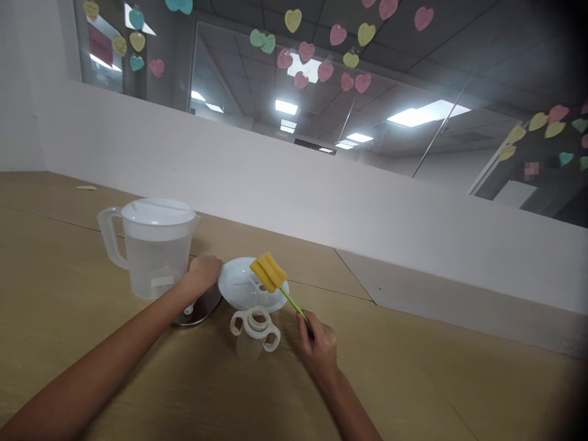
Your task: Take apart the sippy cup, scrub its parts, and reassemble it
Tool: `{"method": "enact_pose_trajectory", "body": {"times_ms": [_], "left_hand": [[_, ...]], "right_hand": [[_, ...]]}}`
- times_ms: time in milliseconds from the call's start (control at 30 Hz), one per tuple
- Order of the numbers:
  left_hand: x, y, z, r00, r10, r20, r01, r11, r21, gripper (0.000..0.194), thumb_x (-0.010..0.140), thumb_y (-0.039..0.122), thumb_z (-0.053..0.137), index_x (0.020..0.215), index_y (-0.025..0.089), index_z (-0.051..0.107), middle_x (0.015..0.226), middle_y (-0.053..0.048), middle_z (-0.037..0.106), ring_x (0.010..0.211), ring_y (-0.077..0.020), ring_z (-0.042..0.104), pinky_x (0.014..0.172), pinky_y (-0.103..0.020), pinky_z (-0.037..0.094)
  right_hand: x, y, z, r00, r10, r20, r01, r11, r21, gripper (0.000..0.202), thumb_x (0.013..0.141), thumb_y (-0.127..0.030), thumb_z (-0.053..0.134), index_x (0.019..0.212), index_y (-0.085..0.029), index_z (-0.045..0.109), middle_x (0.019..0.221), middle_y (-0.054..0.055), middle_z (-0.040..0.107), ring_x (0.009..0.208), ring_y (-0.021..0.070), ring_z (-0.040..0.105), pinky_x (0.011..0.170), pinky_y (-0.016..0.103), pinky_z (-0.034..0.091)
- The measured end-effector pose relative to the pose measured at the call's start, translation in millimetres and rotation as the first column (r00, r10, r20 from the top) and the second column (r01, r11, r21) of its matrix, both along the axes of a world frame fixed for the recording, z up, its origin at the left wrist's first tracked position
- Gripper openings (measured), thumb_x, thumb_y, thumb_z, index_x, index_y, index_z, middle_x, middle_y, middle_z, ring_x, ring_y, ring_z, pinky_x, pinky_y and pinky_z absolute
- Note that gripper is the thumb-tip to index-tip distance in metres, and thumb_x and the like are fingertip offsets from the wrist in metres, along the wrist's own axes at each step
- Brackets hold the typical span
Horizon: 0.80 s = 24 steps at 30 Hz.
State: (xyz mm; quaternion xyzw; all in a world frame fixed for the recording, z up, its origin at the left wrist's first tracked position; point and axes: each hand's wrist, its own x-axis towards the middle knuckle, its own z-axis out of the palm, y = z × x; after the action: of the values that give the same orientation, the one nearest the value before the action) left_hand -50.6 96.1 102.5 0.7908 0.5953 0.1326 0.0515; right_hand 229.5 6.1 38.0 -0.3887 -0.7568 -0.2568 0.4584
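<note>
In my right hand (319,342) is a bottle brush with a yellow sponge head (269,272) and a thin green handle, gripped at its lower end. The sponge hangs over the right part of a shallow white bowl (234,294). Inside the bowl lies a clear piece (261,294), too indistinct to name. Just in front stands an uncapped baby bottle (250,346) with two white handles. My left hand (206,271) is closed by the bowl's left rim. Its fingertips are hidden, and I cannot tell what they hold. Below it is a dark round metal tray or plate (206,309), partly covered by my forearm.
A lidded translucent pitcher (158,254) with liquid stands at the left, close to my left forearm. The wooden table (413,380) meets a low white wall (285,196) behind. Heart-shaped notes (338,35) stick to the glass above it. A small flat piece (86,187) lies at the far left.
</note>
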Motion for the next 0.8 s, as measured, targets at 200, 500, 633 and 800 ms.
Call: {"method": "enact_pose_trajectory", "body": {"times_ms": [200, 500, 633, 800], "left_hand": [[33.2, -11.7, 3.4, 0.970, -0.244, -0.012, 0.245, 0.968, 0.052, 0.027, 0.083, 0.024, 0.051, 0.105, 0.016, 0.065, 0.108, -0.014, 0.065, 0.103, -0.0250, 0.060, 0.090, -0.034, 0.044], [47.6, -6.1, -22.7, 0.941, -0.337, -0.018, 0.338, 0.940, 0.051, 0.034, 0.079, 0.026, 0.057, 0.111, 0.015, 0.061, 0.115, -0.014, 0.062, 0.108, -0.0304, 0.057, 0.090, -0.040, 0.045], [49.5, -6.1, -22.9, 0.948, -0.316, -0.029, 0.317, 0.947, 0.046, 0.035, 0.078, 0.030, 0.060, 0.110, 0.014, 0.061, 0.115, -0.016, 0.061, 0.110, -0.0319, 0.055, 0.092, -0.041, 0.043], [50.9, -5.8, -25.0, 0.952, -0.306, -0.028, 0.306, 0.951, 0.027, 0.039, 0.079, 0.030, 0.058, 0.114, 0.015, 0.058, 0.118, -0.016, 0.060, 0.109, -0.0315, 0.056, 0.090, -0.040, 0.044]], "right_hand": [[-0.7, 0.2, 0.1, 1.000, -0.002, -0.014, 0.002, 1.000, 0.006, 0.025, 0.095, -0.023, 0.042, 0.080, -0.013, 0.059, 0.050, -0.002, 0.054, 0.039, 0.0076, 0.048, 0.045, 0.020, 0.034], [1.0, 1.1, -4.2, 1.000, -0.006, -0.012, 0.005, 1.000, -0.026, 0.024, 0.095, -0.023, 0.041, 0.082, -0.013, 0.059, 0.051, -0.002, 0.054, 0.041, 0.0075, 0.049, 0.046, 0.019, 0.035], [0.9, 1.6, -5.6, 1.000, -0.009, -0.010, 0.008, 0.999, -0.035, 0.024, 0.094, -0.023, 0.042, 0.082, -0.013, 0.060, 0.051, -0.002, 0.054, 0.041, 0.0078, 0.049, 0.047, 0.020, 0.036], [1.1, 2.8, -6.1, 1.000, 0.005, -0.015, -0.005, 0.999, -0.035, 0.024, 0.094, -0.022, 0.041, 0.082, -0.014, 0.060, 0.050, -0.002, 0.053, 0.040, 0.0078, 0.048, 0.045, 0.020, 0.034]]}}
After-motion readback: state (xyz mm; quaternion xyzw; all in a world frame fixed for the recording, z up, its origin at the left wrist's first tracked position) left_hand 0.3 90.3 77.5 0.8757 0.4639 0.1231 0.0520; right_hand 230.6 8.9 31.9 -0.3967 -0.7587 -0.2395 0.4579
